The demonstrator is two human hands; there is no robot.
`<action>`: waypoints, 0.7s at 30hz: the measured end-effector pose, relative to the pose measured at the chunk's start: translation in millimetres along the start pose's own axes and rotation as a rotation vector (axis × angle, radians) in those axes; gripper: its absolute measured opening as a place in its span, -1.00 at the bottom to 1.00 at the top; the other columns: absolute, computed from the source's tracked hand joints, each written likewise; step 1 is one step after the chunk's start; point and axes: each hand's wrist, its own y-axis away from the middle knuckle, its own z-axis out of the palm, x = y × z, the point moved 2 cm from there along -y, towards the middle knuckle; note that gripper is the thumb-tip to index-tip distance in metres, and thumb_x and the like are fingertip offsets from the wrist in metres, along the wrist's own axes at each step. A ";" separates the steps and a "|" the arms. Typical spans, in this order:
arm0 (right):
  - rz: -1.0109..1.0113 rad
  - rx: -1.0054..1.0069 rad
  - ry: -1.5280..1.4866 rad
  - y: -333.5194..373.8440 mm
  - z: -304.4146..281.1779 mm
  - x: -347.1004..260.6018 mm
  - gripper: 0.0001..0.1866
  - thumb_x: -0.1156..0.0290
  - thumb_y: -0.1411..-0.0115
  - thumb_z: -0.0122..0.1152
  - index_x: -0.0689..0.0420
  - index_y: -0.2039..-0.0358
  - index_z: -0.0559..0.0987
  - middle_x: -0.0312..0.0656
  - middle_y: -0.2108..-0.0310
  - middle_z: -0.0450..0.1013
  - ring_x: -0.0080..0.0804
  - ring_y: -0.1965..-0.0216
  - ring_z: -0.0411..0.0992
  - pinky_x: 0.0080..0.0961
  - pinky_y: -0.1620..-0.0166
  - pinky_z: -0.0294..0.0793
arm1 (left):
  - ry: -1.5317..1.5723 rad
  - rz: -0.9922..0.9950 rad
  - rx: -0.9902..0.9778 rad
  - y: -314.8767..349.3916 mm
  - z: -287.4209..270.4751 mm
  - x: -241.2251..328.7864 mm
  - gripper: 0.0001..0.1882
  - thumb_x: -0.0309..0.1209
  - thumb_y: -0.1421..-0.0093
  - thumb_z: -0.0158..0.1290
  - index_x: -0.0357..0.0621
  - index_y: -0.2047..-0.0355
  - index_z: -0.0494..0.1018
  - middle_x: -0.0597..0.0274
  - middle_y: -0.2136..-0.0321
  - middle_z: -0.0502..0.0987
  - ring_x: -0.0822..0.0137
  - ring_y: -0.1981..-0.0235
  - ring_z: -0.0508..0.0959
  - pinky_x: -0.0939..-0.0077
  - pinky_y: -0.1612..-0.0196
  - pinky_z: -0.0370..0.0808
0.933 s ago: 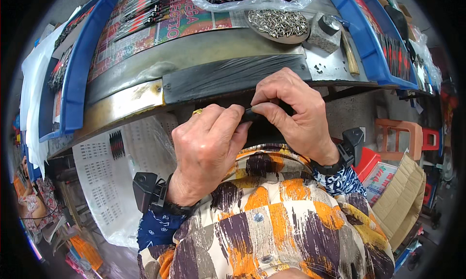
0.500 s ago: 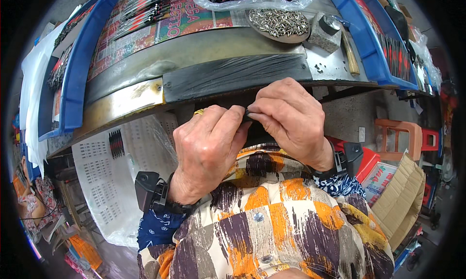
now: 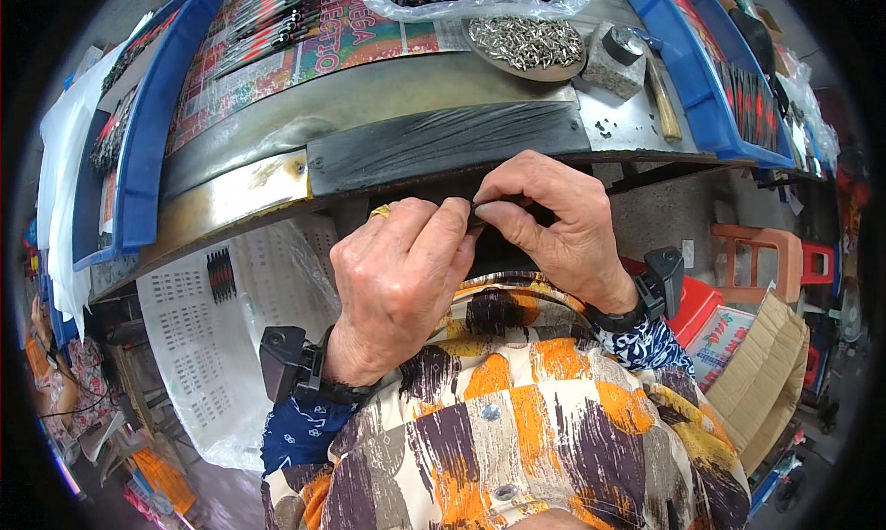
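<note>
Just off the table's front edge, my two hands meet at the fingertips. My left hand point(image 3: 392, 267), with a yellow ring, is closed with its fingers bent over. My right hand point(image 3: 558, 230) pinches with thumb and index finger. Between the fingertips sits a small dark piece point(image 3: 475, 218), mostly hidden, so its kind cannot be told. The black pad point(image 3: 443, 142) on the table edge lies just beyond my hands. Black devices are strapped to both wrists.
A dish point(image 3: 512, 72) of small silvery metal tips point(image 3: 531, 43) stands on the table, beside a stone block point(image 3: 614, 73) and a wooden handle point(image 3: 663, 106). Blue trays point(image 3: 148, 161) flank the table, holding black-and-red sticks. A clear bag point(image 3: 461, 11) holds black pieces. Below left hangs a white perforated basket point(image 3: 198, 345).
My right hand's fingers have shifted from a bunched grip to a thumb-and-index pinch, with a gap between thumb and index. My left hand has barely moved.
</note>
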 end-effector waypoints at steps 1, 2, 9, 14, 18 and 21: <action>0.122 -0.022 -0.103 0.4 0.7 0.9 -0.87 0.54 -0.13 0.30 0.28 0.31 0.57 -0.20 0.39 0.50 -0.52 0.41 0.47 -0.65 0.36 0.45 | 0.004 0.005 0.005 0.6 0.9 -0.1 -0.72 -0.55 0.10 0.24 -0.22 0.30 0.53 0.21 0.54 0.46 0.24 0.59 0.50 0.41 0.53 0.45; 0.246 -0.027 -0.216 1.0 2.0 1.3 -0.87 0.53 -0.14 0.29 0.29 0.30 0.57 -0.23 0.39 0.50 -0.57 0.43 0.46 -0.68 0.38 0.43 | 0.010 0.006 0.009 1.1 1.8 -0.5 -0.72 -0.54 0.10 0.24 -0.22 0.30 0.53 0.21 0.53 0.46 0.24 0.59 0.50 0.41 0.53 0.44; 0.687 -0.139 -0.621 3.0 1.8 1.7 -0.85 0.49 -0.21 0.24 0.31 0.27 0.56 -0.31 0.55 0.46 -0.72 0.62 0.36 -0.77 0.58 0.33 | -0.004 0.047 0.056 -0.1 4.1 -3.7 -0.71 -0.55 0.10 0.24 -0.26 0.29 0.54 0.20 0.53 0.47 0.24 0.59 0.50 0.42 0.54 0.45; 0.672 -0.121 -0.649 3.7 3.9 3.9 -0.82 0.50 -0.22 0.23 0.32 0.20 0.56 -0.29 0.57 0.48 -0.67 0.64 0.41 -0.76 0.59 0.36 | -0.001 -0.005 -0.011 -0.6 2.3 -1.5 -0.71 -0.55 0.11 0.24 -0.26 0.29 0.54 0.19 0.53 0.47 0.24 0.58 0.51 0.43 0.53 0.46; 0.628 -0.105 -0.657 4.0 2.4 2.4 -0.83 0.51 -0.23 0.21 0.33 0.20 0.55 -0.25 0.56 0.50 -0.65 0.63 0.42 -0.74 0.58 0.38 | -0.003 0.012 0.013 -2.8 2.0 -1.3 -0.70 -0.55 0.12 0.24 -0.25 0.29 0.54 0.20 0.54 0.46 0.24 0.57 0.51 0.43 0.53 0.46; 0.633 -0.106 -0.665 2.9 2.5 2.5 -0.79 0.40 -0.27 0.19 0.33 0.24 0.56 -0.26 0.57 0.49 -0.67 0.63 0.42 -0.76 0.57 0.41 | 0.002 0.006 0.005 -2.1 2.2 -1.2 -0.69 -0.55 0.13 0.24 -0.24 0.29 0.54 0.20 0.54 0.46 0.23 0.58 0.51 0.43 0.53 0.45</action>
